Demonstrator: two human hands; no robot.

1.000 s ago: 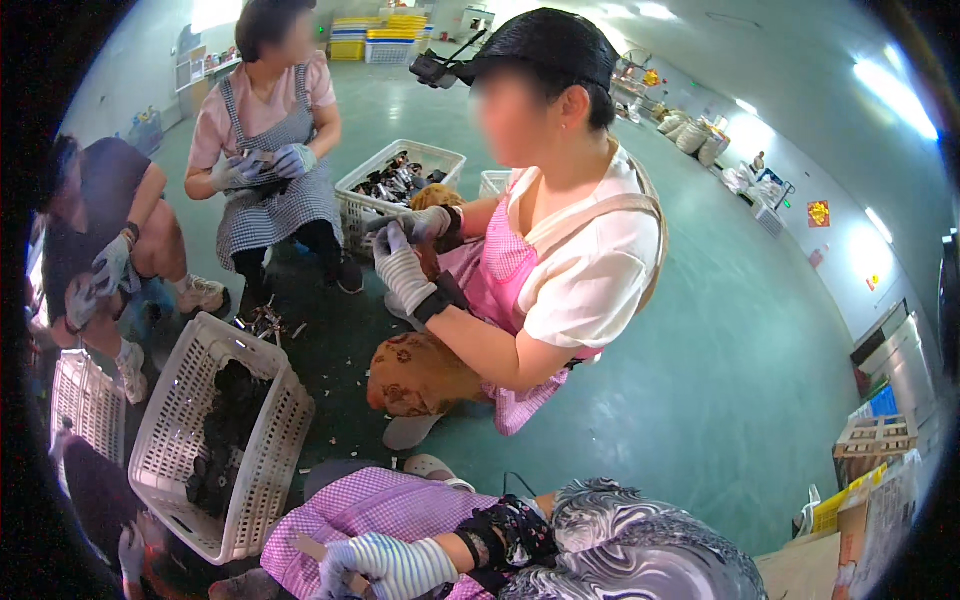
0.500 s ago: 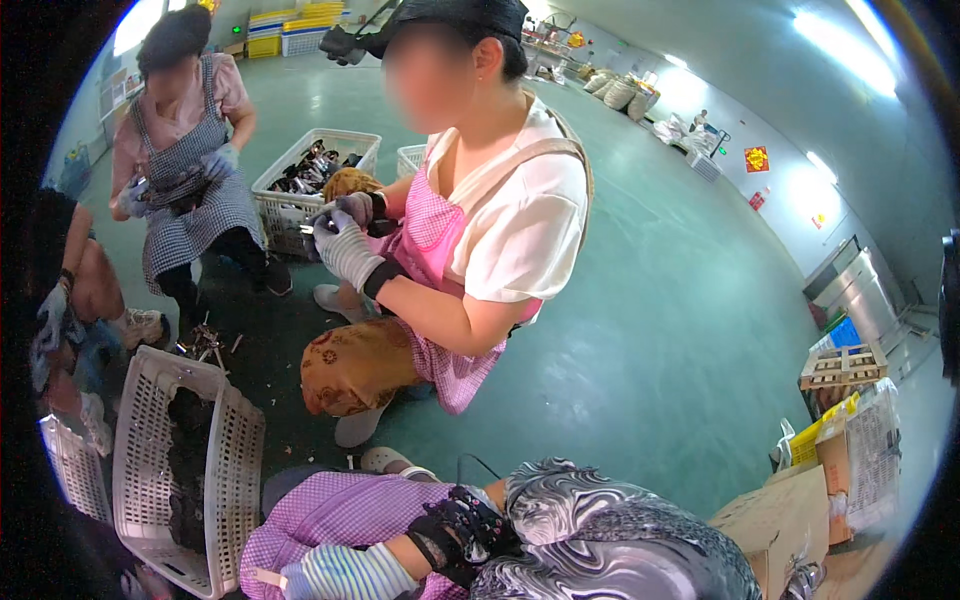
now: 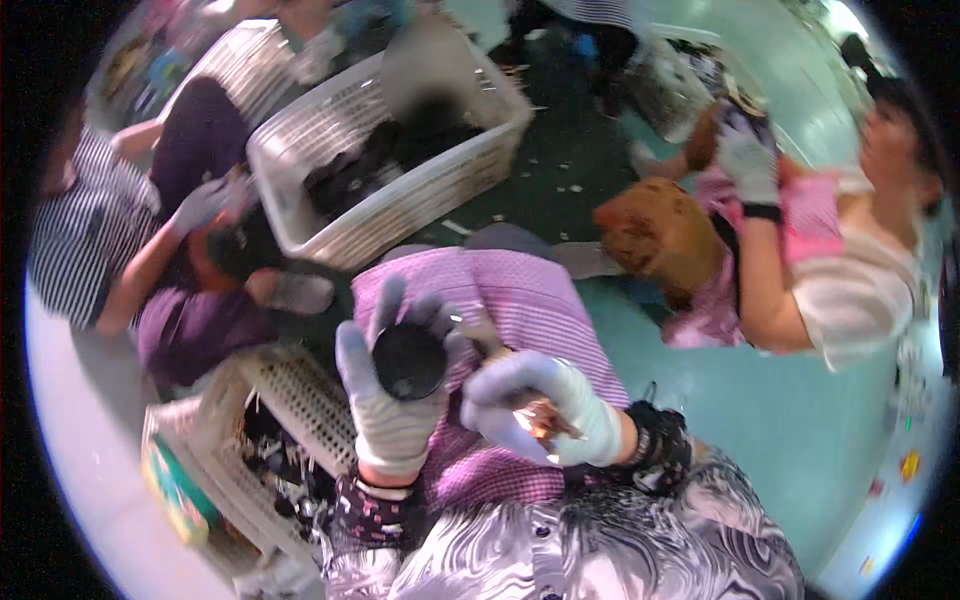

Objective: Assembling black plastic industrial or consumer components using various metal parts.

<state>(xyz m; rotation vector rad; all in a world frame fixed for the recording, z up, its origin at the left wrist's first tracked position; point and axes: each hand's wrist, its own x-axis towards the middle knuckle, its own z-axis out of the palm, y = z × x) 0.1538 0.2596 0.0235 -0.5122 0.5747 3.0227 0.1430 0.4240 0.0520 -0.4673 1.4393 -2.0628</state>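
My left hand (image 3: 400, 370), in a pale knitted glove, holds up a round black disc-like piece (image 3: 411, 362) above my lap. Its fingers curl around the edge of the piece. Close beside it, my right hand (image 3: 550, 405) is closed, in a similar glove. A shiny brownish piece (image 3: 546, 424) shows in its palm, too blurred to name. A narrow tool-like tip (image 3: 484, 335) sticks out from these fingers toward the black piece. Beneath both hands lies my pink checked apron (image 3: 520, 290).
Ahead stands a white crate (image 3: 400, 210) with dark pieces inside. Another white crate (image 3: 300, 400) at lower left holds small black and pale parts. A person in stripes (image 3: 100, 230) sits left; one in a pink apron (image 3: 810, 220) sits right, hands busy. Scraps litter the floor (image 3: 550, 170).
My view has swung down and left onto my lap. My left hand now shows, with the black piece; my right hand has come up from the lower edge toward it.
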